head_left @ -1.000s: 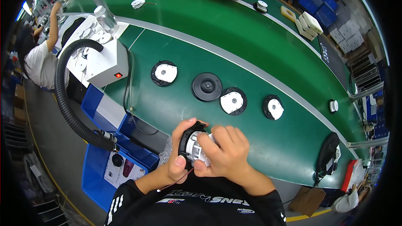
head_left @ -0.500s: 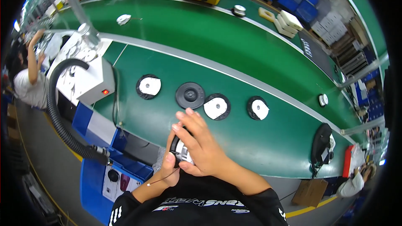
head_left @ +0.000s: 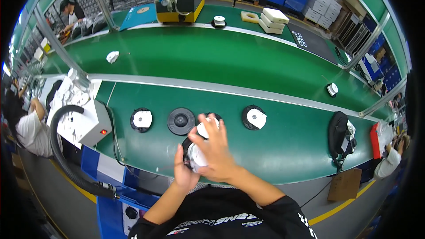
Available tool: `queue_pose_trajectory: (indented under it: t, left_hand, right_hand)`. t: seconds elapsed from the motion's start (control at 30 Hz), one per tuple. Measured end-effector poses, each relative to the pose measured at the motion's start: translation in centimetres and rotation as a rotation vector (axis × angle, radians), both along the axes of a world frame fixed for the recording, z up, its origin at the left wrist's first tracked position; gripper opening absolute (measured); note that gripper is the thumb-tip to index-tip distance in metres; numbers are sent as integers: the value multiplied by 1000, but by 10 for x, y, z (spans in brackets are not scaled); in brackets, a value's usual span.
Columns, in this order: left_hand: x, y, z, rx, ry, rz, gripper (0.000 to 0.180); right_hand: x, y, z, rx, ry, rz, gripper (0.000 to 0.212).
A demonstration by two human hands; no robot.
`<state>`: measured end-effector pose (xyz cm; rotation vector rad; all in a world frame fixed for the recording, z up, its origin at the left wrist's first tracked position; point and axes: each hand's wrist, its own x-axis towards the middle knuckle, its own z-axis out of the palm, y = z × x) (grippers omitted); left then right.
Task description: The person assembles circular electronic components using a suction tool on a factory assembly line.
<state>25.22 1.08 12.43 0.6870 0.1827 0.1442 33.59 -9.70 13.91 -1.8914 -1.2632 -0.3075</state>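
Close in front of me, my left hand (head_left: 185,176) grips the left rim of a round black-and-white part (head_left: 194,156), thumb up along its side. A thin wire trails from it to the left. My right hand (head_left: 218,154) lies over the part's right side, thumb low and fingers reaching across its far edge, slightly blurred. Behind the fingers, another round part with a white top (head_left: 202,129) rests on the bench, partly hidden. Left of it lies a ribbed black disc (head_left: 181,121). Two more black-rimmed white discs lie on the bench, one far left (head_left: 142,119) and one right (head_left: 256,117).
A white box with a red switch (head_left: 95,126) and a black flexible hose (head_left: 59,150) stand left. A black bag (head_left: 338,137) lies right. Beyond a metal rail (head_left: 212,89) runs a green belt (head_left: 212,57) bearing small white parts. Other people work at both sides.
My view has tilted up and shifted. The held part has turned so its white face shows more, and my right fingers have spread apart over it.
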Motion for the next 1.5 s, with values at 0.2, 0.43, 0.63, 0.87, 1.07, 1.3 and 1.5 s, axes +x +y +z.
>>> queue_pose_trajectory:
  t: [0.2,0.43,0.63,0.87,1.07,1.3,1.5]
  left_hand:
    - [126,16,1,-624,238,-286,80]
    - [300,14,-42,-444,292,32,66]
    - [316,-6,-42,-378,450,156,57]
    - [193,-13,-7,301,99,-125,38]
    - [97,24,27,1992,-10,93,46]
    - [56,81,41,1999,306,-165,110]
    - [81,87,32,2088,221,-336,111]
  right_hand:
    - [90,-81,-24,562,-73,-313,35]
    - [125,-121,-70,454,-17,-451,14]
    - [127,-130,-64,375,-60,-451,8]
    - [124,-130,-65,424,-44,-456,11]
    - [125,-129,-66,464,-11,-470,15]
    - [121,-123,-63,468,-2,-462,14]
    - [118,-120,-65,438,-41,-433,14]
